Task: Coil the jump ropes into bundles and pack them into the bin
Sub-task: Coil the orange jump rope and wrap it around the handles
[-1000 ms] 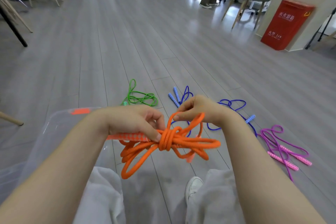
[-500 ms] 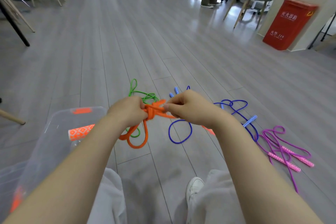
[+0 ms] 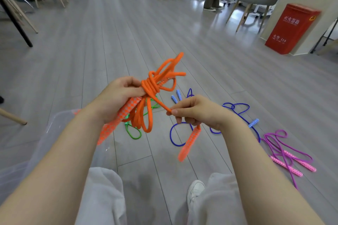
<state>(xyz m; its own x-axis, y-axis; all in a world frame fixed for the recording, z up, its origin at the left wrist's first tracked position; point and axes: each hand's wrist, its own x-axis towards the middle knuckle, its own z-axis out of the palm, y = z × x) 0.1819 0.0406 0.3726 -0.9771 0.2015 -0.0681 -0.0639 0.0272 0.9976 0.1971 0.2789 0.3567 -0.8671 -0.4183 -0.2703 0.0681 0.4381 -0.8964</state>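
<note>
A grey plank floor [image 3: 113,45] fills the view, with chairs and a red fire-extinguisher box [image 3: 290,29] along its far edge. At the near left edge sits a clear plastic bin [image 3: 54,126], partly hidden behind the left forearm. On the floor ahead lie three loose jump ropes: a blue rope [image 3: 175,139] with patterned handles in the middle, a purple rope [image 3: 279,144] with pink handles toward the right edge, and a green rope [image 3: 134,134] partly behind the orange one. The orange jump rope [image 3: 150,86] is held in the air above the floor, coiled and wrapped at its middle. The left hand [image 3: 118,95] is closed around that wrapped bundle, one orange handle [image 3: 117,120] hanging below it. The right hand [image 3: 197,113] pinches the rope's free end between thumb and fingers, the other orange handle [image 3: 188,144] dangling from it.
</note>
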